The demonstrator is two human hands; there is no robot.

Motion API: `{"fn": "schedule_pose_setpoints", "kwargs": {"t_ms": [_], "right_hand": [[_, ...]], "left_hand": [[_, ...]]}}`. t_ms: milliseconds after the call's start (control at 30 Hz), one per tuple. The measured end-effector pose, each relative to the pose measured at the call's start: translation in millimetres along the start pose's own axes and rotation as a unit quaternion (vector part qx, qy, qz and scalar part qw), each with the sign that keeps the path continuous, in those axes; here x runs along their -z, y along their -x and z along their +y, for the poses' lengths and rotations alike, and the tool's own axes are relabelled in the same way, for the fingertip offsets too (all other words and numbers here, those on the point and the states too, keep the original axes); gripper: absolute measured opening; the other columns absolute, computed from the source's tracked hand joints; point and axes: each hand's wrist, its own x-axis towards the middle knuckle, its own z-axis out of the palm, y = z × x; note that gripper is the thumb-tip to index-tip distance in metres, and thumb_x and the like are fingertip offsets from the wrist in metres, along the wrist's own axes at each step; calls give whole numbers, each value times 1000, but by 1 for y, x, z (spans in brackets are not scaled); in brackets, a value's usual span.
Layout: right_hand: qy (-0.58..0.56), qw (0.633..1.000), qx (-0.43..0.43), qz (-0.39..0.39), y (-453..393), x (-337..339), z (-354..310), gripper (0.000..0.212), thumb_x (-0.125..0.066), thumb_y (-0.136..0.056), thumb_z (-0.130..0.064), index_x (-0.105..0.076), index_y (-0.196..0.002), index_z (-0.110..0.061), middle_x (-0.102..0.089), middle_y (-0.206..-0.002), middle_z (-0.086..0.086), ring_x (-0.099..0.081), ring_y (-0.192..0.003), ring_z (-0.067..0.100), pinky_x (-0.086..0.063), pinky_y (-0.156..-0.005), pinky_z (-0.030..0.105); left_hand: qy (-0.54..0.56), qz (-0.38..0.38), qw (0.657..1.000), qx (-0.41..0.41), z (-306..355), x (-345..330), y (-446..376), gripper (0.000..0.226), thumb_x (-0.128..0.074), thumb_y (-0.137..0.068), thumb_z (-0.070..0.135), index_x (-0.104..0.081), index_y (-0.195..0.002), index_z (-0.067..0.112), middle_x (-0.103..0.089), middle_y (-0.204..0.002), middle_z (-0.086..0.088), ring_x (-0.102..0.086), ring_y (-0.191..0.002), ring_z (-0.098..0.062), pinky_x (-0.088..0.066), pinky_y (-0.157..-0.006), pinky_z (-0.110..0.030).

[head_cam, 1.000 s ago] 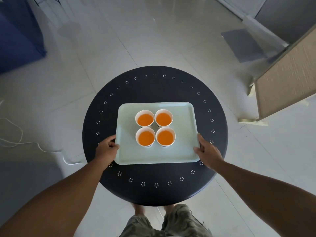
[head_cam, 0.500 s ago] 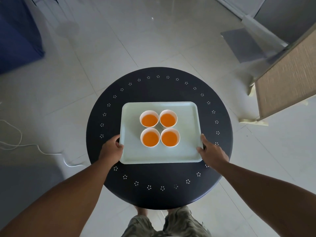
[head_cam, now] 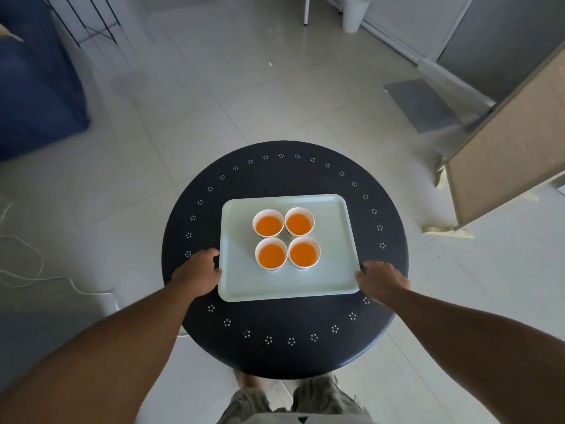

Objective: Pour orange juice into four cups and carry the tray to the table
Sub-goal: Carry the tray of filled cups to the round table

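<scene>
The pale green tray (head_cam: 336, 270) lies flat on the round dark surface (head_cam: 284, 347), its long axis running left to right across the view, short sides toward the two hands; four white cups (head_cam: 286, 237) of orange juice stand upright in a tight two-by-two square just left of the tray's middle. The left hand (head_cam: 198, 272) has its fingers curled at the tray's left edge, gripping it; the right hand (head_cam: 380, 278) touches the near right corner, fingers bent downward, though whether they clasp the rim cannot be told; both forearms reach forward, spread apart.
</scene>
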Motion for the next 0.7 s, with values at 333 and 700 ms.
{"fn": "schedule_pose_setpoints", "kwargs": {"t_ms": [333, 700], "right_hand": [[46, 997, 62, 26, 6, 41, -11, 43, -45, -98, -47, -61, -134, -29, -69, -129, 2, -66, -117, 29, -51, -89, 38], [95, 989, 115, 8, 12, 47, -29, 54, -42, -103, -54, -47, -152, -32, -63, -141, 0, -61, -127, 29, -50, -96, 42]], "left_hand": [[-59, 21, 997, -38, 16, 30, 6, 43, -53, -97, 36, -52, -140, 29, -56, -138, 4, -59, -118, -18, -52, -91, -40], [-75, 13, 996, -49, 25, 24, 16, 46, -53, -98, 38, -49, -143, 27, -55, -138, 3, -58, -121, -21, -51, -95, -41]]}}
